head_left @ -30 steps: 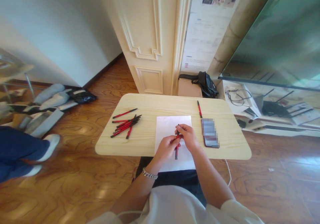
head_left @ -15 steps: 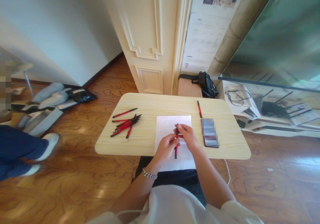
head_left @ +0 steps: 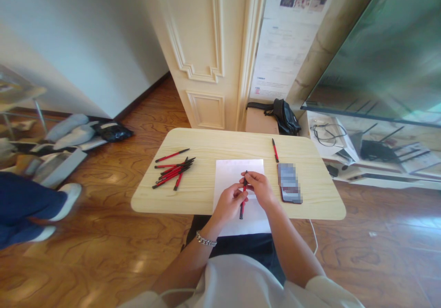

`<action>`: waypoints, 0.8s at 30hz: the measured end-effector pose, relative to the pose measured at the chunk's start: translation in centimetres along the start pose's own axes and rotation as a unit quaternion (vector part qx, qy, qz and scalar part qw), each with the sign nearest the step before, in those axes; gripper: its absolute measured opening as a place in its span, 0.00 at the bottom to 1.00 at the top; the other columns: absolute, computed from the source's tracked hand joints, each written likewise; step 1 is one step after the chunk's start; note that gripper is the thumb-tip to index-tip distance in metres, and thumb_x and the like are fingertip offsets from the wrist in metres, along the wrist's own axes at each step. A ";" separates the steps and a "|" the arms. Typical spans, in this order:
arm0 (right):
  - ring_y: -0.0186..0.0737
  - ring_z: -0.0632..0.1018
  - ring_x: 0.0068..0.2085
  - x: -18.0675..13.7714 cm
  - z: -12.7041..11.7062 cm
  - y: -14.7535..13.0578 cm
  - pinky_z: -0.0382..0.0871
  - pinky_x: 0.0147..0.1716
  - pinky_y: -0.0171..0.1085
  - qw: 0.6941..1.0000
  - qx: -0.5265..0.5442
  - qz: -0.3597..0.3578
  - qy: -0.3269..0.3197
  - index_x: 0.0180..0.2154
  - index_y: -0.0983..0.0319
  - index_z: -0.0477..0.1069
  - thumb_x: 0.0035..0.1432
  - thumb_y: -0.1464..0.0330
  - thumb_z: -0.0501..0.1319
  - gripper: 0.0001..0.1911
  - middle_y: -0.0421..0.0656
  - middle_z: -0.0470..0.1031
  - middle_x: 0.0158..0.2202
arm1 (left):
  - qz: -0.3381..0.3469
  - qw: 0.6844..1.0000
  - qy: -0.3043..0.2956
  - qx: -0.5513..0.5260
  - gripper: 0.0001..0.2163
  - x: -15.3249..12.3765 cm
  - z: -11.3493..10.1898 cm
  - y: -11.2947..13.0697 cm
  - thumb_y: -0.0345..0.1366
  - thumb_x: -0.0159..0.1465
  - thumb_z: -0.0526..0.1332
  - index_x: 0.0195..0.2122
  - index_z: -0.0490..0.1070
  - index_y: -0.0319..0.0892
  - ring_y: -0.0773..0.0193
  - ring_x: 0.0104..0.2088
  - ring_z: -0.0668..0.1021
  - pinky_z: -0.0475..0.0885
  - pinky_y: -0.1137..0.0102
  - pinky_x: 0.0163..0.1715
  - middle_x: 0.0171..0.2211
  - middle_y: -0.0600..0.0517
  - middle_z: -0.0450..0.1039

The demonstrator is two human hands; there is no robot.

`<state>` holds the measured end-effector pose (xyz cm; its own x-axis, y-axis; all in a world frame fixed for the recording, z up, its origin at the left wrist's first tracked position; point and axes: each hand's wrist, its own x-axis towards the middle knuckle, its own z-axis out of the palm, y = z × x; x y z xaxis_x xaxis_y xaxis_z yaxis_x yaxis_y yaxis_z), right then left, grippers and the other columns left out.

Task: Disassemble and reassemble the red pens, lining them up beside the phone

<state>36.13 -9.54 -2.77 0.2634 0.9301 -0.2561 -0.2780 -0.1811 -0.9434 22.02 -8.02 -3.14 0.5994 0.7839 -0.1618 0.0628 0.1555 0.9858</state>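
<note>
A red and black pen is held between both hands above a white sheet of paper. My left hand is closed around the middle of its barrel. My right hand pinches the black tip end, which points away from me. The paper lies over the near edge of the table. To the left, a loose heap of similar red and black pens rests on the wood, and one more pen lies just behind it.
On the right of the pale wooden table are a phone and a single pen behind it. A white cable hangs below the right side. Another person's legs are at the left. A black bag sits beyond the table.
The pen in my hands has tilted slightly, its far end shifting a little to the right. Both hands keep nearly the same place, and the pens on the table are unmoved.
</note>
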 end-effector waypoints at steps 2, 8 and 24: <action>0.39 0.75 0.34 0.0 -0.1 -0.1 0.68 0.33 0.37 1.000 -0.003 0.009 -0.013 0.40 0.62 0.73 0.52 0.52 0.60 0.22 0.46 0.76 0.35 | 0.001 1.000 0.001 0.000 0.18 0.0 -0.1 -0.1 0.44 0.59 0.60 0.46 0.69 0.38 0.65 0.26 0.74 0.68 0.72 0.28 0.24 0.51 0.72; 0.36 0.74 0.30 0.2 -0.3 0.2 0.66 0.32 0.36 0.998 -0.040 -0.023 0.030 0.39 0.62 0.72 0.46 0.56 0.66 0.20 0.42 0.76 0.29 | -0.009 1.000 0.010 -0.001 0.19 0.0 -0.1 -0.3 0.45 0.58 0.61 0.46 0.69 0.38 0.65 0.26 0.74 0.67 0.71 0.27 0.25 0.51 0.73; 0.38 0.76 0.32 0.2 -0.2 0.2 0.66 0.31 0.36 0.998 -0.063 -0.016 0.005 0.42 0.61 0.73 0.49 0.55 0.62 0.21 0.45 0.78 0.33 | -0.005 1.000 0.023 -0.003 0.19 0.1 -0.2 -0.4 0.44 0.58 0.61 0.46 0.69 0.37 0.64 0.26 0.75 0.68 0.70 0.28 0.24 0.51 0.72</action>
<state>36.31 -9.47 -3.04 0.2800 0.9328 -0.2271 -0.1520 -0.1905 -0.9699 21.89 -7.87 -3.58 0.5612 0.8093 -0.1735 0.0638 0.1666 0.9839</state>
